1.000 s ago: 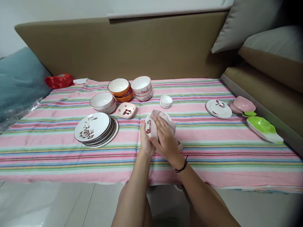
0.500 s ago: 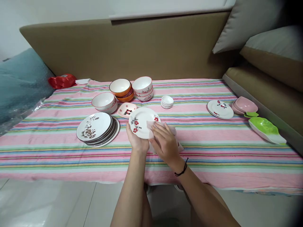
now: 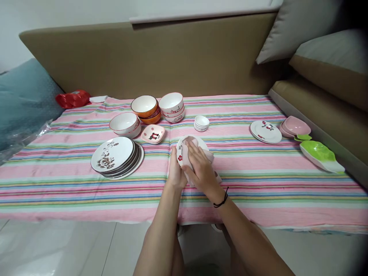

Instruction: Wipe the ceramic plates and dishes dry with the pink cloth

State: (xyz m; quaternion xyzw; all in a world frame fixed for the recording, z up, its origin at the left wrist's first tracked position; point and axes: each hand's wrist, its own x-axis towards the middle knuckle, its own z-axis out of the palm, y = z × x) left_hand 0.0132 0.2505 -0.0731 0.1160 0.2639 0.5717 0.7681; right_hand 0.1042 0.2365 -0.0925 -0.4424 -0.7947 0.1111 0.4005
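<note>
A white plate with red flowers (image 3: 203, 142) is held up by my left hand (image 3: 176, 172), which grips its left edge from below. My right hand (image 3: 202, 168) presses a pale pink cloth (image 3: 186, 155) flat over the plate's face, fingers stretched across it. The cloth covers much of the plate, and part of it hangs past my right hand. To the left stands a stack of dark-rimmed plates (image 3: 113, 155). Just beyond the held plate are a small square pink dish (image 3: 153, 133) and a stack of small white dishes (image 3: 201, 122).
Orange bowls (image 3: 145, 107), white bowls with red rims (image 3: 171, 104) and another white bowl pair (image 3: 124, 123) stand at the back. On the right lie flowered plates (image 3: 266, 132), pink bowls (image 3: 296, 125) and a green leaf-shaped dish (image 3: 320, 154). A red bundle (image 3: 73, 99) sits far left on the striped cloth.
The held plate has shifted right and tilted. My right hand has slid the pink cloth leftward and up across its face, covering more of the pattern.
</note>
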